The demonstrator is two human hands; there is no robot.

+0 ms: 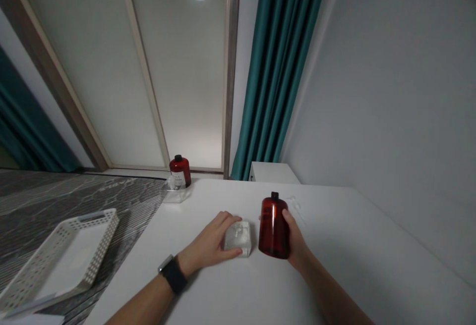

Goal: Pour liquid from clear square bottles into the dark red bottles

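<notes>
My right hand is wrapped round the right side of a dark red, see-through bottle with a black cap. The bottle is nearly upright, and its lower end looks slightly raised from the white table. To its left, my left hand grips a clear, square, glass-like container, thumb along the near side and fingers at the far side. The container rests on the table, a small gap from the bottle. What it holds, if anything, I cannot make out.
On the white table's far left corner stands another red bottle with a label, beside a clear tray-like piece. A thin clear item lies behind the held bottle. A white perforated basket sits lower left; a wall borders the right.
</notes>
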